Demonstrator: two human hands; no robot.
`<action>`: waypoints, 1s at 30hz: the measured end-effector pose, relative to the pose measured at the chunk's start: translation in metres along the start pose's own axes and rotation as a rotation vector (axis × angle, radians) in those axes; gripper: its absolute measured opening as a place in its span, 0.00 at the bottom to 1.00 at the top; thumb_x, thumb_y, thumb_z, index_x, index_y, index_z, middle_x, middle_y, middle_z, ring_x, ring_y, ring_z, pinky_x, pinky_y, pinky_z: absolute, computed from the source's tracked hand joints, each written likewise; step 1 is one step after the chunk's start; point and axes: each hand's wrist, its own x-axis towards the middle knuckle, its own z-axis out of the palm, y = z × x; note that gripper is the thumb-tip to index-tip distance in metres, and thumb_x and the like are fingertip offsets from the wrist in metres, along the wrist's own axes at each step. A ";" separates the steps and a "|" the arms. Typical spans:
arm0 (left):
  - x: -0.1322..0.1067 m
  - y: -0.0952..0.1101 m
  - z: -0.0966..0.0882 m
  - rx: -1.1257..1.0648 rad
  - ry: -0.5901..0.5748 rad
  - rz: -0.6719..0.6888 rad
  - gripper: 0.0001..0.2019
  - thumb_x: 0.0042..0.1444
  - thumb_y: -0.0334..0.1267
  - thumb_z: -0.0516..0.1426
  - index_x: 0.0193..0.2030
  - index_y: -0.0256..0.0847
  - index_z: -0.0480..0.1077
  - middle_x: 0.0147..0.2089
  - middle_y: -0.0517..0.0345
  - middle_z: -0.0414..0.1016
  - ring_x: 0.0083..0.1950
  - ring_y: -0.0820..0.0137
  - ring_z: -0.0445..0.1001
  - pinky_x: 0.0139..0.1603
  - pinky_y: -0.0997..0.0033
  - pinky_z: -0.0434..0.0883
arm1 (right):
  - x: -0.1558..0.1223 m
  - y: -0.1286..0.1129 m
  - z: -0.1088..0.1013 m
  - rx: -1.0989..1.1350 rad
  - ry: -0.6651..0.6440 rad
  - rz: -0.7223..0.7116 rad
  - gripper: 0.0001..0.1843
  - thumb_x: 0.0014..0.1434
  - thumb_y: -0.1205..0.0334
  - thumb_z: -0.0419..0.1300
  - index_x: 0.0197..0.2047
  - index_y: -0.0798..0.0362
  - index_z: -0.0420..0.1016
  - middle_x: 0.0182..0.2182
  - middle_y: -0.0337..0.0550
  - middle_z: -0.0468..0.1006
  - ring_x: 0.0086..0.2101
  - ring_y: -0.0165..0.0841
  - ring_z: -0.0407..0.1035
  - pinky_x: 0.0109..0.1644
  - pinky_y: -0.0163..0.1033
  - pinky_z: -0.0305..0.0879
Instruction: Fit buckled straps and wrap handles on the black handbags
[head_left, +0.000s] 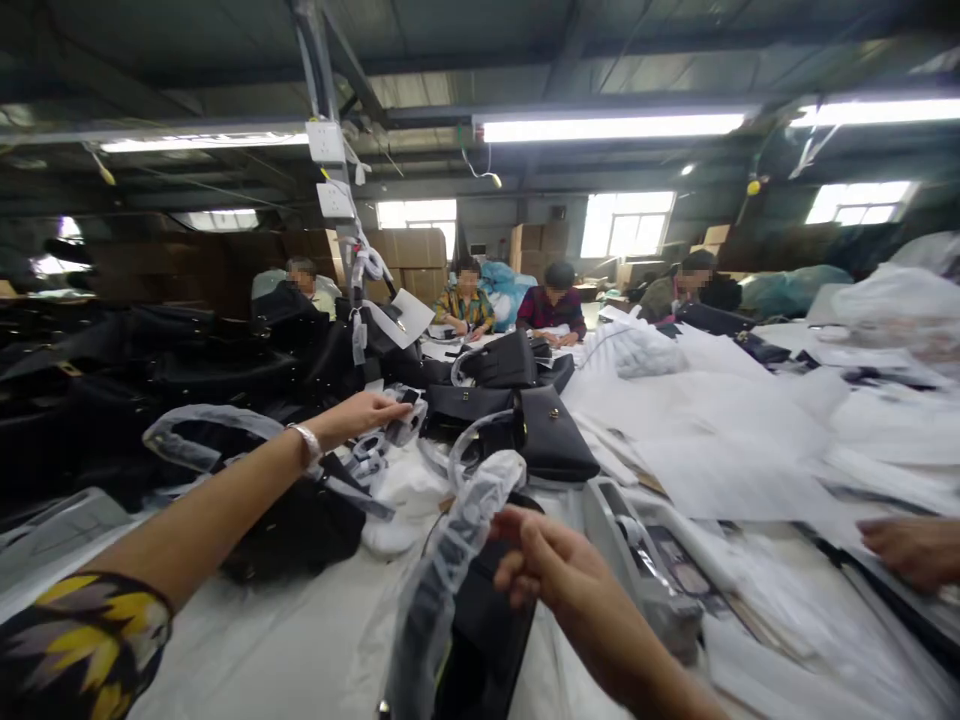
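My left hand [366, 416] reaches out over the table, its fingers closed on a coiled strap [403, 430] in clear plastic wrap. More wrapped coils [367, 455] lie just below that hand. Close in front of me stands a black handbag [484, 625], its arched handle [457, 540] covered in clear plastic. My right hand [551, 565] is beside this handle, fingers loosely bent and apart, with nothing seen in them. The index fingertip is at the plastic; whether it touches cannot be made out. Another black handbag [300, 525] with a wrapped handle lies under my left forearm.
Black bags [551, 435] lie ahead, and a large pile of them [217, 370] is at left. A grey tray [611, 520] holds small items. White sheets [697, 420] cover the right side. A co-worker's hand [915, 550] is at far right. Several people sit across. A post [352, 270] rises ahead.
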 end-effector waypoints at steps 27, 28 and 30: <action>-0.133 0.076 0.074 -0.266 -0.259 -0.127 0.27 0.50 0.61 0.62 0.37 0.35 0.78 0.34 0.50 0.81 0.33 0.64 0.76 0.35 0.70 0.71 | -0.029 -0.009 0.084 0.246 -0.207 -0.191 0.24 0.46 0.45 0.73 0.41 0.51 0.79 0.35 0.39 0.80 0.39 0.35 0.75 0.50 0.40 0.66; -0.132 0.076 0.074 -0.262 -0.257 -0.130 0.27 0.50 0.61 0.62 0.37 0.35 0.78 0.34 0.51 0.81 0.33 0.64 0.76 0.35 0.69 0.71 | -0.028 -0.012 0.082 0.248 -0.214 -0.166 0.23 0.47 0.46 0.73 0.40 0.52 0.78 0.34 0.39 0.80 0.38 0.34 0.75 0.50 0.40 0.67; -0.132 0.075 0.073 -0.255 -0.250 -0.139 0.28 0.49 0.62 0.62 0.38 0.35 0.78 0.34 0.51 0.81 0.35 0.63 0.77 0.36 0.68 0.72 | -0.024 -0.023 0.076 0.278 -0.194 -0.082 0.18 0.52 0.48 0.70 0.38 0.53 0.77 0.31 0.39 0.80 0.34 0.32 0.75 0.46 0.38 0.68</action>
